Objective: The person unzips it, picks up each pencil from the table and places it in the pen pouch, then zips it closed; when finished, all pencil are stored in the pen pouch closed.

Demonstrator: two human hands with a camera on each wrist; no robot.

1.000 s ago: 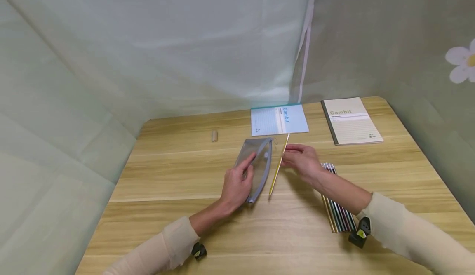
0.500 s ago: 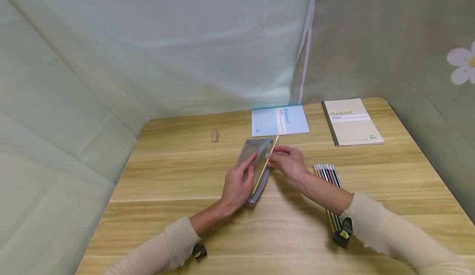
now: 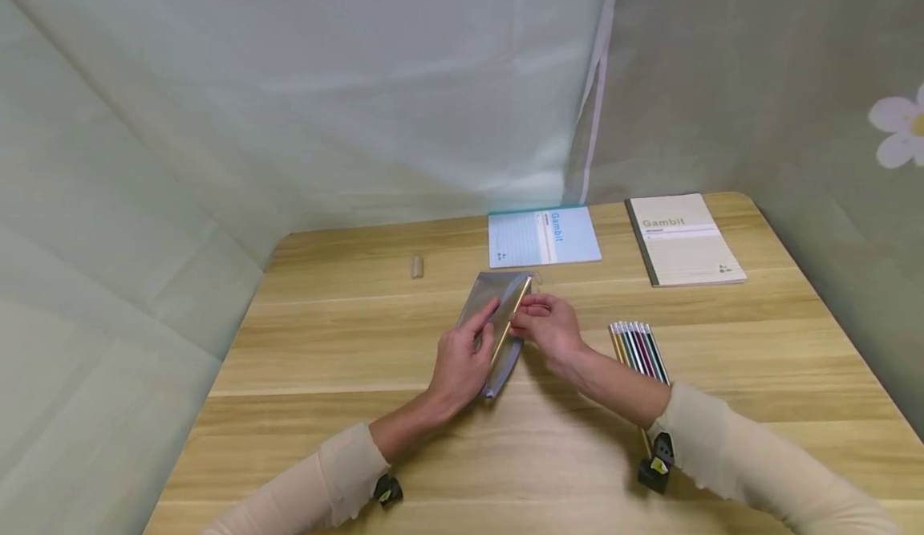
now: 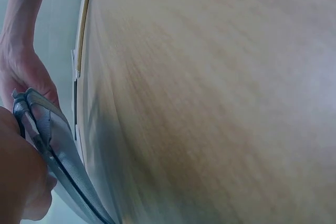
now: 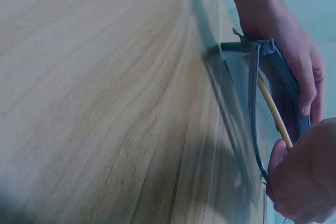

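A grey see-through zip pouch (image 3: 478, 293) stands tilted on the table with its zipped mouth spread towards the right. My left hand (image 3: 462, 358) grips its left side, index finger stretched along the outside. In my right hand (image 3: 550, 328), a yellow pencil (image 5: 274, 109) is pinched between thumb and fingers. The pencil lies lengthwise within the pouch's mouth, between the two zip edges (image 5: 253, 103). In the left wrist view, the pouch (image 4: 58, 150) covers part of my right hand, and the pencil in it is hidden.
Right of the pouch, several pencils (image 3: 638, 346) lie in a row, partly under my right forearm. A blue notebook (image 3: 516, 238) and a cream notebook (image 3: 687, 242) lie along the back. A small translucent piece (image 3: 417, 267) lies at the back left. Cloth walls (image 3: 433, 102) border the table.
My right hand has moved left with the yellow pencil, from beside the pouch into its spread mouth. More of the pencil row shows now. My left hand has stayed on the pouch.
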